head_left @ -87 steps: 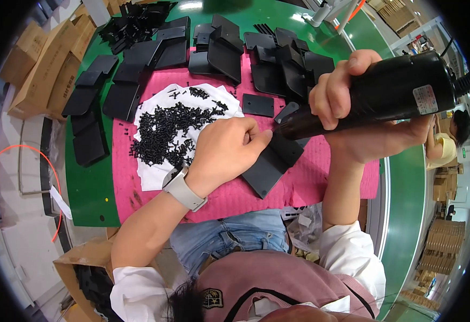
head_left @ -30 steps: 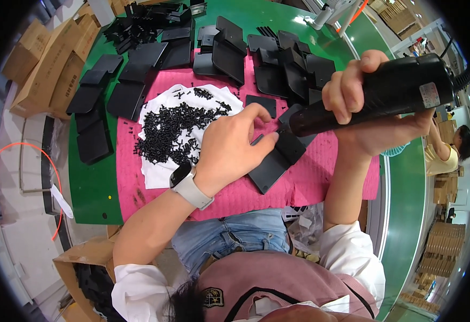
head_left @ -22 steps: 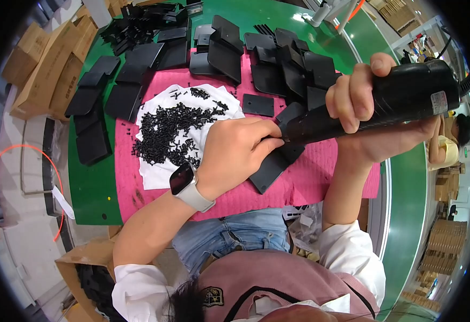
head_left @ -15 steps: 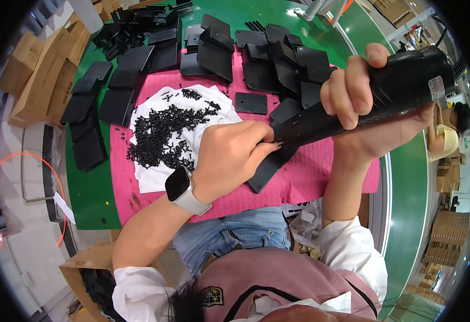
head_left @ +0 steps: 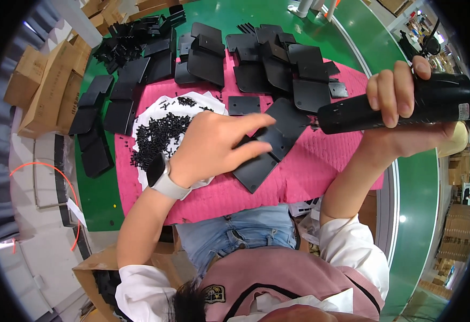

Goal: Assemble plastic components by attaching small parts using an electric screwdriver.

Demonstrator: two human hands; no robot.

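A single head-worn fisheye view looks steeply down from just above the person's own hair and chest, close over the green surface (head_left: pixel 256 16). Forearms enter from the lower edge; both hands sit near mid-frame. Straight edges bow toward the dark circular rim. No second view is given.

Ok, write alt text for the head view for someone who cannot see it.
The left hand presses a flat black plate onto a pink mat, while the right hand grips a black electric screwdriver above it. A pile of black screws lies left.
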